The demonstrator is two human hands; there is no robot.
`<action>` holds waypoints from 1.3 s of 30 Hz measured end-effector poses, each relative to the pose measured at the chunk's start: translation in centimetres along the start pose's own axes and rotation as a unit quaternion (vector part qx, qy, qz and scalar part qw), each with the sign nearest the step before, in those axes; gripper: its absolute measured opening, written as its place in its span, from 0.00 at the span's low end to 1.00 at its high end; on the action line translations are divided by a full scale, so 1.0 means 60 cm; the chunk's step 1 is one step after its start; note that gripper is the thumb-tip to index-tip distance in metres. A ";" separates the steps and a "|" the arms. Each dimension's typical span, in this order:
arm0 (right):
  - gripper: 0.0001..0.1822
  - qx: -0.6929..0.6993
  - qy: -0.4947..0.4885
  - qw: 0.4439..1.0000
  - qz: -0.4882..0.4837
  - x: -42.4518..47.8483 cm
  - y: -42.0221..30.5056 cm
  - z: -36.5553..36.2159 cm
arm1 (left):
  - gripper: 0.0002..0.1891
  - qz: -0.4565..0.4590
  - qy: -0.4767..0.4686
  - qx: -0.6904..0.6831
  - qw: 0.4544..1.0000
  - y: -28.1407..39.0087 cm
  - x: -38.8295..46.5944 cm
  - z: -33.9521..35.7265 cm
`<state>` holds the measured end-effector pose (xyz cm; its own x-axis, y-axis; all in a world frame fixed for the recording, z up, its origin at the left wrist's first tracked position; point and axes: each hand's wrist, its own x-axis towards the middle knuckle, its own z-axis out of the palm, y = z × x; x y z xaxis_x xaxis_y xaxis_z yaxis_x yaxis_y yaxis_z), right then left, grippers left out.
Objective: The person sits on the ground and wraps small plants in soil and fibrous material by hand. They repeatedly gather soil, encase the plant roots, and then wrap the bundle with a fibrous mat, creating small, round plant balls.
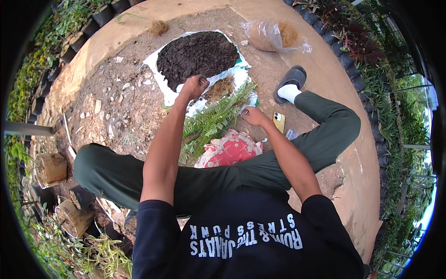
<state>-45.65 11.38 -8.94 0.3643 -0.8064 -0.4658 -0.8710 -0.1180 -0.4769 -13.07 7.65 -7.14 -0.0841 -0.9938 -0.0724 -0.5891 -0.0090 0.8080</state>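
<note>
My left hand (195, 86), fingers curled, is at the near edge of the heap of dark soil (197, 55) lying on a white sack (161, 78). Whether it pinches the sack cannot be made out. Just right of it, brown coconut fibre (220, 88) lies on the sack. My right hand (253, 116) is bent beside the sack's near right corner, close to the fern fronds (212, 120); its fingertips are partly hidden. The green fronds stretch from that corner down towards my lap, next to a red and cream patterned cloth (231, 150).
An opened clear plastic bag (263, 35) of fibre lies at the upper right. A fibre clump (158, 27) with a thin frond is at the upper left. A yellow phone (278, 121) lies right of my right hand. Stones litter the left ground; potted plants (103, 15) line the path.
</note>
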 end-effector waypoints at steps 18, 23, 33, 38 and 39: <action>0.16 -0.078 0.044 0.987 0.134 -0.036 -0.166 0.057 | 0.14 -0.071 0.059 -0.231 0.969 -0.045 0.131 0.044; 0.16 -0.088 -0.043 0.989 0.113 -0.003 -0.144 0.088 | 0.15 -0.125 0.051 -0.258 0.957 -0.041 0.102 0.075; 0.20 -0.118 -0.335 0.933 0.051 0.056 -0.124 0.074 | 0.15 -0.150 0.054 -0.248 0.955 -0.098 0.044 0.016; 0.18 -0.137 -0.546 0.824 0.063 0.137 -0.148 0.057 | 0.18 -0.170 -0.074 -0.182 0.966 -0.109 0.050 -0.060; 0.17 -0.154 -0.566 0.809 0.048 0.150 -0.144 0.064 | 0.18 -0.179 -0.084 -0.166 0.966 -0.100 0.056 -0.084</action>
<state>-33.57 7.34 -11.88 0.2071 0.2055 -0.9565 -0.8906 -0.3651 -0.2712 -5.76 3.83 -9.29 -0.0679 -0.8889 -0.4531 -0.3165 -0.4115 0.8547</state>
